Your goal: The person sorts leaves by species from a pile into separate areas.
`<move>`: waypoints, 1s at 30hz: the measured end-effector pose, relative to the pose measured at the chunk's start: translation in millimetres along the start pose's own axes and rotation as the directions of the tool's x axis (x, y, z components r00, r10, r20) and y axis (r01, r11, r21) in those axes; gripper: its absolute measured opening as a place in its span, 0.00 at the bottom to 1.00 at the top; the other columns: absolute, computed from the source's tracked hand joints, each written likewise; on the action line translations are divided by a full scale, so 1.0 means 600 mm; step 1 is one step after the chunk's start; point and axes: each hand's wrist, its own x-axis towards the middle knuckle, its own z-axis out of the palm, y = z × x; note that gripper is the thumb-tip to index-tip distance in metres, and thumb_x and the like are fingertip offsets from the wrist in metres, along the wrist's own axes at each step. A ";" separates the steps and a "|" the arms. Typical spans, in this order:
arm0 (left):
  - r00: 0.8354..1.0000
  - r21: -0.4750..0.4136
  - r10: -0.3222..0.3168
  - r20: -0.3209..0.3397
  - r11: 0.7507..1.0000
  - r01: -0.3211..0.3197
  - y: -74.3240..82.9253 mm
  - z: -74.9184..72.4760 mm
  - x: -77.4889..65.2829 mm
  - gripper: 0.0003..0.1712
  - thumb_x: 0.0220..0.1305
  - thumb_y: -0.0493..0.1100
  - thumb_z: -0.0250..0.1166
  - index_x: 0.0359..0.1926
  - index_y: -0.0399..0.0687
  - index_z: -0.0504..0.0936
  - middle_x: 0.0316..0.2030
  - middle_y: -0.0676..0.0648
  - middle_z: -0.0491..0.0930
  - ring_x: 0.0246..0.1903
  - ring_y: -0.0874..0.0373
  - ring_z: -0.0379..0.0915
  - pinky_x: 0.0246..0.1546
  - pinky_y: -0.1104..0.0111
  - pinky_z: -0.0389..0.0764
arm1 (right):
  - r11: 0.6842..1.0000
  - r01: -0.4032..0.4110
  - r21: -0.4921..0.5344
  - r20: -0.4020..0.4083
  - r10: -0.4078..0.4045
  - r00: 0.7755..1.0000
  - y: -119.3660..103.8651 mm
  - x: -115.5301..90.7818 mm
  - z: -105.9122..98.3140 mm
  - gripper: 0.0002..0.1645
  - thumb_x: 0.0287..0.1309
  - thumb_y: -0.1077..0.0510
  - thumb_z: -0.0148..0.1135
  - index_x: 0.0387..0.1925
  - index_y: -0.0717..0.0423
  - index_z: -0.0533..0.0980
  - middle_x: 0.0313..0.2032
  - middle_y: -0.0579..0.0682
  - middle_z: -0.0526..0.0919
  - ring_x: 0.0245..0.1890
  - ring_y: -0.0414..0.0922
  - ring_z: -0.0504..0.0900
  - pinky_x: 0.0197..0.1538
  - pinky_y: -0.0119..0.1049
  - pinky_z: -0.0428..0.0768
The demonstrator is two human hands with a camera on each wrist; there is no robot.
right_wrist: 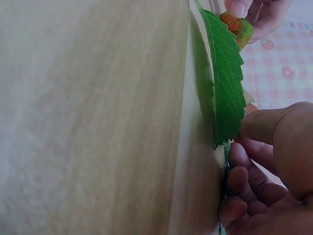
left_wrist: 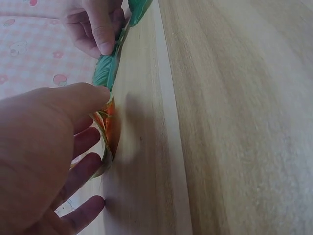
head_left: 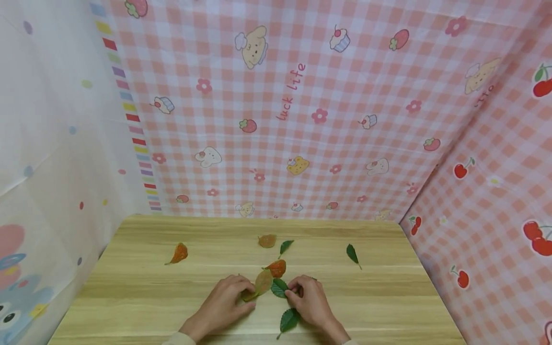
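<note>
Low over the wooden table, my left hand (head_left: pixel 226 303) holds an orange and yellow-green leaf (head_left: pixel 248 296) between thumb and fingers. In the left wrist view the thumb is at the upper end of that leaf (left_wrist: pixel 108 120), the other fingers behind it. A pale tan leaf (head_left: pixel 264 281) overlaps it, and an orange-red leaf (head_left: pixel 277 268) touches the tan one from above. My right hand (head_left: pixel 312 301) pinches the end of a serrated green leaf (head_left: pixel 279 288) beside the tan leaf. Another green leaf (head_left: pixel 289 318) lies just below my right hand, large in the right wrist view.
Farther back on the table (head_left: pixel 142 292) lie a tan leaf (head_left: pixel 268 241) and a small green leaf (head_left: pixel 285 247). An orange leaf (head_left: pixel 179 252) is at the left, a dark green leaf (head_left: pixel 352 253) at the right. Patterned cloth (head_left: pixel 276 96) hangs behind and on both sides.
</note>
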 end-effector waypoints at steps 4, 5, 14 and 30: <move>1.000 0.000 0.002 0.002 1.000 -0.002 -0.001 0.001 0.002 0.09 0.67 0.45 0.84 0.46 0.54 0.94 0.47 0.60 0.92 0.50 0.63 0.85 0.56 0.57 0.87 | 1.000 0.003 -0.003 -0.007 -0.003 1.000 0.000 0.000 0.001 0.06 0.68 0.62 0.80 0.35 0.51 0.88 0.30 0.42 0.86 0.28 0.29 0.72 0.34 0.25 0.72; 1.000 -0.001 0.006 0.000 1.000 -0.006 -0.001 0.001 0.002 0.09 0.67 0.45 0.84 0.45 0.55 0.94 0.47 0.60 0.92 0.49 0.63 0.85 0.55 0.58 0.87 | 1.000 0.005 -0.005 -0.009 -0.005 1.000 0.001 0.000 0.001 0.06 0.68 0.62 0.80 0.35 0.51 0.88 0.30 0.42 0.86 0.28 0.29 0.72 0.34 0.25 0.72; 0.999 -0.034 0.038 -0.017 0.999 -0.038 -0.007 0.000 -0.001 0.09 0.66 0.41 0.84 0.44 0.58 0.94 0.43 0.62 0.93 0.47 0.64 0.87 0.54 0.58 0.89 | 1.000 0.022 0.000 -0.020 -0.022 1.000 0.002 -0.001 0.002 0.07 0.67 0.64 0.80 0.34 0.52 0.88 0.30 0.42 0.86 0.28 0.29 0.72 0.34 0.25 0.73; 0.999 -0.114 0.020 -0.032 0.993 -0.024 -0.010 -0.003 -0.007 0.09 0.70 0.35 0.79 0.42 0.57 0.95 0.43 0.58 0.95 0.48 0.61 0.92 0.53 0.63 0.92 | 0.999 0.040 -0.019 -0.025 -0.041 0.999 0.005 -0.001 0.004 0.07 0.67 0.64 0.79 0.34 0.52 0.88 0.29 0.42 0.85 0.28 0.28 0.72 0.33 0.25 0.73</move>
